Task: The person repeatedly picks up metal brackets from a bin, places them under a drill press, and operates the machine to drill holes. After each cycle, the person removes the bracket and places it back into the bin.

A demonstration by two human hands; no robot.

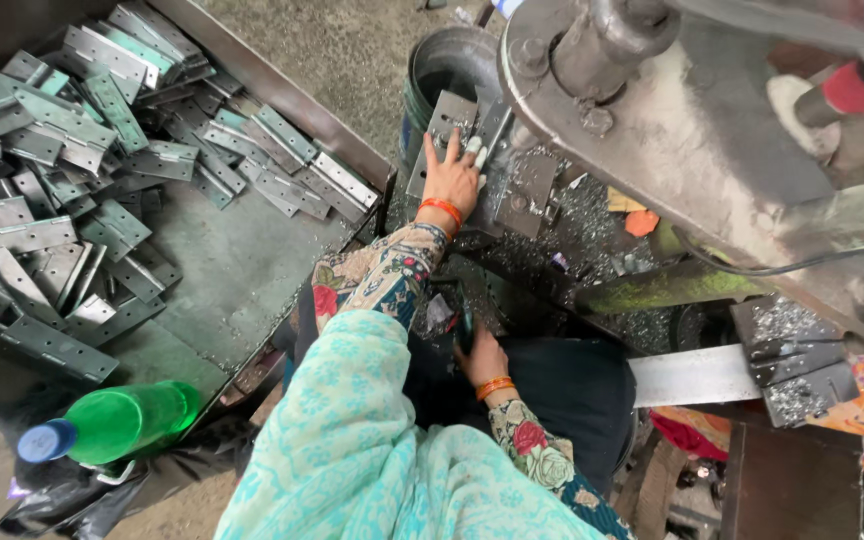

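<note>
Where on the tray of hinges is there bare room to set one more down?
The tray is bare along its near right part, between the hinge pile and the green bottle. Its far and left parts are crowded.

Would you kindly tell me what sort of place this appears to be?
Probably a small metalworking workshop: a tray of grey punched metal hinge plates, a heavy grey steel press machine, and metal shavings beside the left hand.

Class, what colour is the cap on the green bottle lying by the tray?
Blue cap, seen in the head view.
</note>
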